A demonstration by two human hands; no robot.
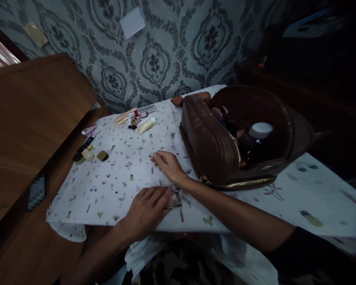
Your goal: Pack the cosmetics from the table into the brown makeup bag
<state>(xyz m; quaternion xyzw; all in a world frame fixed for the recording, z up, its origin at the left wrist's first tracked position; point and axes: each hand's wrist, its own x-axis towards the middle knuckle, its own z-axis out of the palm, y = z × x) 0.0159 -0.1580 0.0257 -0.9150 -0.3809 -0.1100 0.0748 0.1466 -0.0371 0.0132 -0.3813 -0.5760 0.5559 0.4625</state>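
Note:
My left hand (146, 208) lies palm down near the table's front edge, fingers together and fairly flat. From beneath it sticks out a small flat rectangular piece (175, 200), dull brown and grey; its kind is unclear and most of it is covered. Just beyond, my right hand (168, 165) is held low over the cloth, thumb and fingers pinched together. Whatever sits in that pinch, if anything, is too small to make out. A brown leather bag (207, 142) with gold zips stands open beside my right forearm. Inside it shows a white-capped bottle (261, 130).
A printed white cloth (130, 154) covers the table. Towards the back lie a cream tube (146, 126), a clear lip gloss tube (146, 109) and other cosmetics. Small jars (102, 155) stand at the left edge, by a wooden panel (32, 118). Patterned wallpaper rises behind.

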